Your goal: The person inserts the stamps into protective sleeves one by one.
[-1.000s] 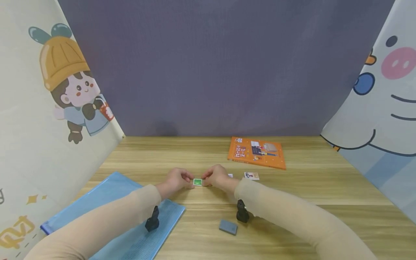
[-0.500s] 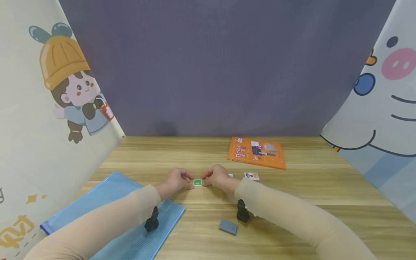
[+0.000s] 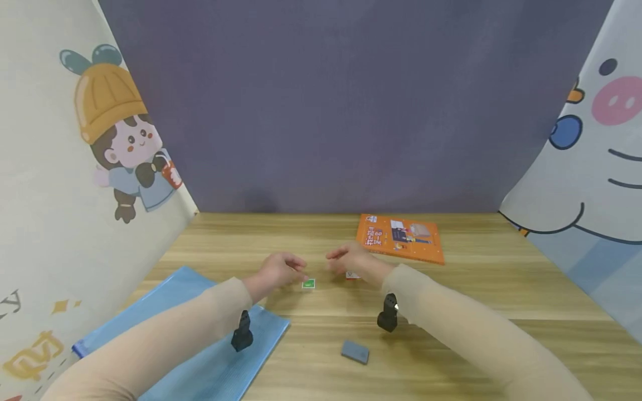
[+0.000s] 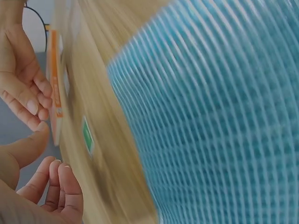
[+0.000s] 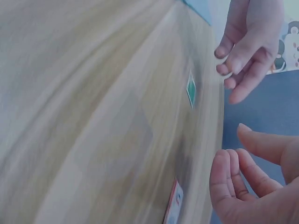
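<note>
A small green card with a white border (image 3: 308,284) lies flat on the wooden table between the two hands. My left hand (image 3: 280,270) hovers just left of it, fingers loosely bent and nothing held; its fingertips overlap the card's edge in the head view. In the left wrist view a gap shows between thumb and fingers of this left hand (image 4: 51,186). To the right, my right hand (image 3: 353,260) is lifted off the table, its thumb and fingers (image 5: 224,175) apart with nothing between them. A white and red card (image 3: 353,275) lies beneath the right hand, partly hidden by it.
An orange book (image 3: 401,238) lies behind the right hand near the back wall. A blue mesh pouch (image 3: 266,334) lies under the left forearm. Closer to me is a small grey-blue block (image 3: 355,352). Printed curtains hang at both sides.
Both hands have let go of the green card and risen from it. The right hand has moved right and back, now covering the picture card beside it. The view has shifted slightly.
</note>
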Tool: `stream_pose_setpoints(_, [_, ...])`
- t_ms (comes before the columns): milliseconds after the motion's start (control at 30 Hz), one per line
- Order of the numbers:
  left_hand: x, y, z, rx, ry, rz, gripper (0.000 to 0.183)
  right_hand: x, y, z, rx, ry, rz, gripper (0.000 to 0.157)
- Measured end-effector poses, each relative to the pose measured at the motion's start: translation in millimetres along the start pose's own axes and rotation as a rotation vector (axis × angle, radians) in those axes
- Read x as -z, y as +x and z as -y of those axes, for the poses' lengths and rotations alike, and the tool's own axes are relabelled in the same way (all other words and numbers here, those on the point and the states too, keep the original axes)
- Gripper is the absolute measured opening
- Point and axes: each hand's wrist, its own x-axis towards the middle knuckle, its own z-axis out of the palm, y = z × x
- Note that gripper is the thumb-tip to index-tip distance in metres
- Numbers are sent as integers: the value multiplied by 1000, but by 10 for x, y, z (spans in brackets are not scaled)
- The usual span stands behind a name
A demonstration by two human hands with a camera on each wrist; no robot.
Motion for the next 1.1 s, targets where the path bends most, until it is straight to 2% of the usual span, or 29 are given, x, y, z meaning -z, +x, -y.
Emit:
stream_pose_setpoints(200, [-160, -46, -83, -60, -82, 82, 39, 215, -24, -109, 52, -62, 9, 35])
stream_pose_setpoints(433, [-374, -150, -151, -88, -154, 157, 43, 386, -11, -262, 54, -138, -34, 31])
stream_pose_setpoints(633, [-535, -196, -173, -114, -147, 154, 39, 447, -5, -350, 40, -182, -71, 34])
stream_pose_setpoints(900, [-721, -248, -180, -153, -120, 166, 32, 463, -9, -441, 42, -177, -61, 32])
stream_pose_setpoints(1100, [-810, -201, -167, -180, -110, 178, 31, 453, 12, -476, 78, -221, -74, 29])
